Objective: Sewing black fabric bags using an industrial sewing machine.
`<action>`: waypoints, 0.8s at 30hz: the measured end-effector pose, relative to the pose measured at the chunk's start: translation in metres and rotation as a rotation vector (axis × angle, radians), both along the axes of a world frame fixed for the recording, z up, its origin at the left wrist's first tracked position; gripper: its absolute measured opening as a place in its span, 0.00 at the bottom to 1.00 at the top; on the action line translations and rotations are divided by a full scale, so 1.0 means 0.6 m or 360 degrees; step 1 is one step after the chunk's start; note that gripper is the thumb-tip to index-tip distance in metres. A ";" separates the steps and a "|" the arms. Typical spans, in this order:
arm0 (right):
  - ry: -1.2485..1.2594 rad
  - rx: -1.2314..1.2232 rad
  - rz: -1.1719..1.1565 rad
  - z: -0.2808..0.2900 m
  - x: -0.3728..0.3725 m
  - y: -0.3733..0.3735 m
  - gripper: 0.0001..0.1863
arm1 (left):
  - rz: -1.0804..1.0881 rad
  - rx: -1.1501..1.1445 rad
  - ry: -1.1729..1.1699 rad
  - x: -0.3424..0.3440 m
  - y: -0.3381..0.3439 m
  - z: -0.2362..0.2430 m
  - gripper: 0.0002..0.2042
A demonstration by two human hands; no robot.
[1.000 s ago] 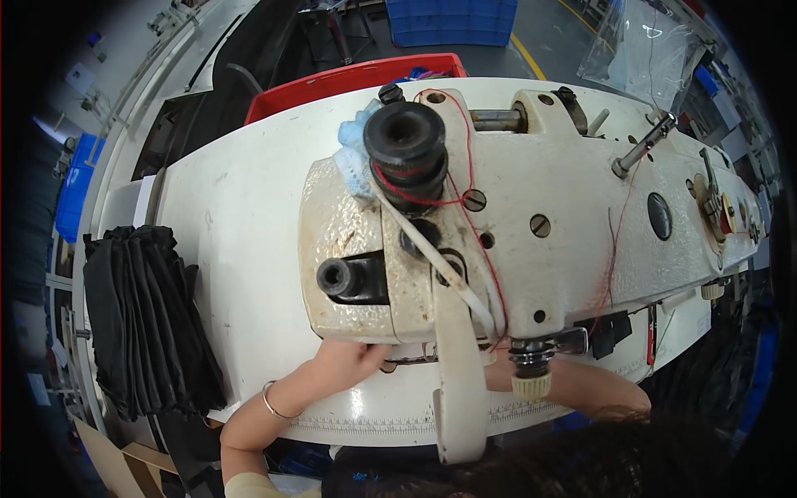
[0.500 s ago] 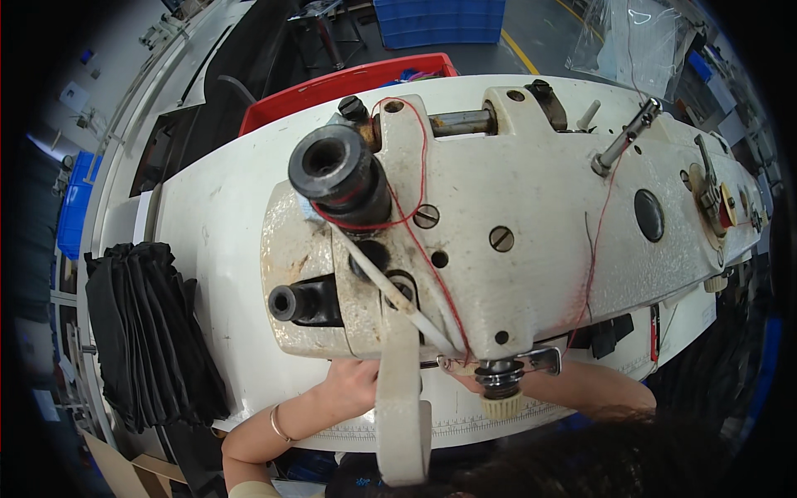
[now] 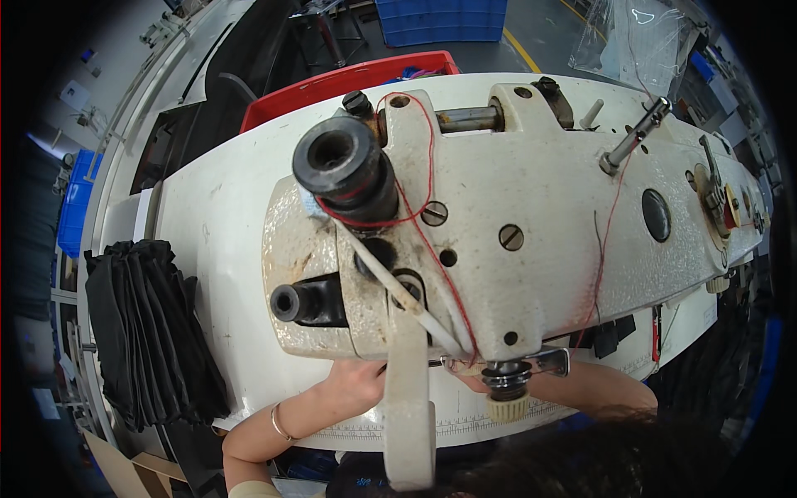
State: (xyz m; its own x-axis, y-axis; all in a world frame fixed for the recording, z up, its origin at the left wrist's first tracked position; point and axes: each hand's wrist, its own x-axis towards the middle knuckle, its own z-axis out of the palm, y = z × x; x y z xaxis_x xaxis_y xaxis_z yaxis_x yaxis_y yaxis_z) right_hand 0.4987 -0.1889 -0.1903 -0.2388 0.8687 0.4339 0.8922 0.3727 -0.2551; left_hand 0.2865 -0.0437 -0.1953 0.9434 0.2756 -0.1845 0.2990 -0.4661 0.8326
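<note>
No text is legible; the ruler scale (image 3: pixel 349 432) along the white table (image 3: pixel 224 249) shows tiny marks.

The one head-worn view looks down through a wide fisheye lens, with the sewing machine (image 3: pixel 564 199) close below, filling the middle. It faces across the white table (image 3: pixel 216 183) to the floor (image 3: pixel 548 33) beyond, its rim black.

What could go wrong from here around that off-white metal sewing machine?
1. The left hand and right hand are partly hidden by the off-white metal sewing machine; fingers might stray near moving parts unseen from this view.
2. The thin red thread hangs in a loose loop by the black cylindrical knob, so it might snag.
3. The pleated black fabric stack sits at the table's left edge and could slip off.
</note>
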 end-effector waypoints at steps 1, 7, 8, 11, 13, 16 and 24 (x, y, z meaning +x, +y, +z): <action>0.0005 -0.0005 -0.0006 -0.001 0.000 0.000 0.05 | -0.0018 0.0074 -0.0053 0.002 0.000 -0.001 0.28; 0.0387 -0.0258 -0.0240 -0.001 0.007 0.004 0.07 | -0.0098 0.0496 -0.0309 0.016 -0.001 0.026 0.20; 0.0585 -0.0370 -0.0357 0.001 0.013 0.007 0.07 | -0.0106 0.0438 -0.0164 0.018 0.001 0.033 0.20; 0.0960 -0.0605 -0.0586 0.004 0.041 0.021 0.08 | -0.0271 0.0924 -0.0477 0.024 0.007 0.048 0.22; 0.1850 -0.1118 -0.0744 0.003 0.057 0.031 0.09 | -0.0309 0.1010 -0.0524 0.027 0.010 0.052 0.22; 0.1823 -0.1019 -0.0728 -0.002 0.045 0.030 0.10 | -0.0300 0.1021 -0.0505 0.030 0.011 0.057 0.22; 0.0089 0.0051 -0.0208 -0.014 -0.002 0.020 0.10 | -0.0199 0.1141 -0.0576 0.054 0.015 0.076 0.18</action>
State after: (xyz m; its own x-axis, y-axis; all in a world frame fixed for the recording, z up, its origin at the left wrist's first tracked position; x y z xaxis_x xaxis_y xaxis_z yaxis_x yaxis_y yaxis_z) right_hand 0.4976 -0.1772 -0.1986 -0.0991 0.8764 0.4714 0.9184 0.2629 -0.2957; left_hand 0.3190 -0.0346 -0.1498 0.9424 0.0996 0.3193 -0.0212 -0.9349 0.3543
